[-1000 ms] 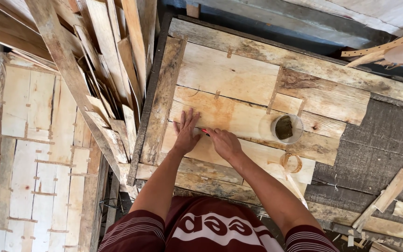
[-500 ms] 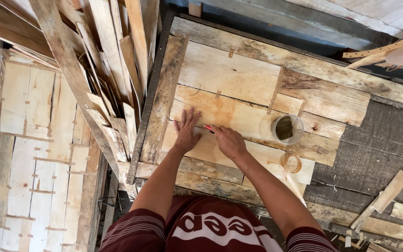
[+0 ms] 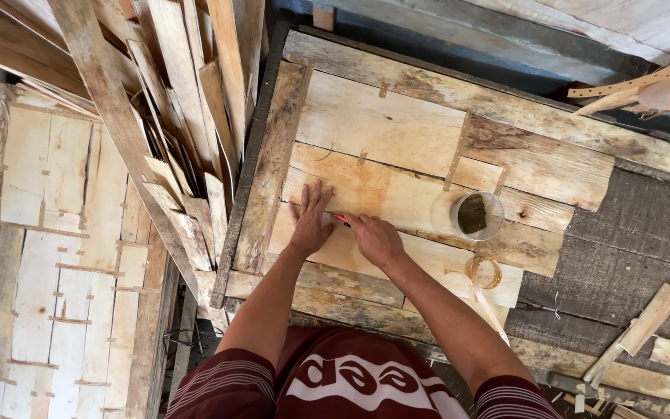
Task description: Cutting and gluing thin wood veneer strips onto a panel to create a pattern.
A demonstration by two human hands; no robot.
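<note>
Left hand (image 3: 309, 225) flat on the veneer sheet (image 3: 381, 194), fingers (image 3: 313, 198) spread wide, palm pressing down, forearm stretched straight out from the body. Right hand (image 3: 376, 239) just beside it, fingers curled narrow around a small red tool (image 3: 342, 220), only the tip showing between the two hands, touching the sheet; cannot tell what kind of tool. Both arms reaching forward over a dark red shirt (image 3: 350, 380).

Underneath, patched pale sheets lying across a rough plank bench (image 3: 269, 178), thin strips bridging the seams. Dark grey boards (image 3: 630, 233) to the right. Loose slats (image 3: 172, 109) piled and leaning to the left of the bench, and beyond them another stack of patched sheets (image 3: 48, 256) lower down.

Round cup (image 3: 477, 215) standing upright on the sheet, right of the right hand and apart from it, holding something dark. Tape ring (image 3: 484, 271) lying flat just below the cup
</note>
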